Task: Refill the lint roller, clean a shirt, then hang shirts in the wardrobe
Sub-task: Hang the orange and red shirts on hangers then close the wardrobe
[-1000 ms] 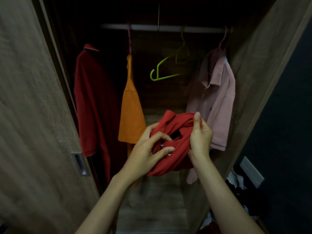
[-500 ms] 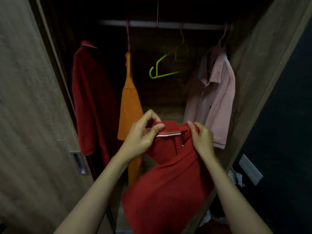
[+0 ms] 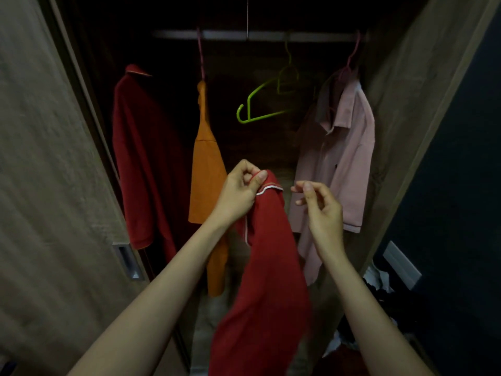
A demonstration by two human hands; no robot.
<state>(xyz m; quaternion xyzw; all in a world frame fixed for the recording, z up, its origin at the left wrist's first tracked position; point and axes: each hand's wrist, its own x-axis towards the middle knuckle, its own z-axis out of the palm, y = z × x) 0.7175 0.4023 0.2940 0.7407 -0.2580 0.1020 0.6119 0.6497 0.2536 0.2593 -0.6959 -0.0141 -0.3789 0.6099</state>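
Before the open wardrobe [image 3: 401,109]: your left grip [image 3: 238,191] pinches the red shirt [image 3: 268,267] by its collar, and the rest dangles.
Right grip [image 3: 322,207]: released, fingers loosely curled, just beside the collar, touching nothing.
Slip risk: one pinch carries everything, so if you loosen it the shirt likely falls.
Green hanger [image 3: 260,107]: empty and tilted on the rail [image 3: 271,35]. A careless reach could knock it off.

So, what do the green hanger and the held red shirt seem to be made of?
Green hanger: probably moulded plastic, smooth, slightly glossy; its colour is even and bright, its bars rounded. Red shirt, pinched by the left hand: soft matte fabric, perhaps a cotton knit; it hangs limp in folds, with white piping at the collar.
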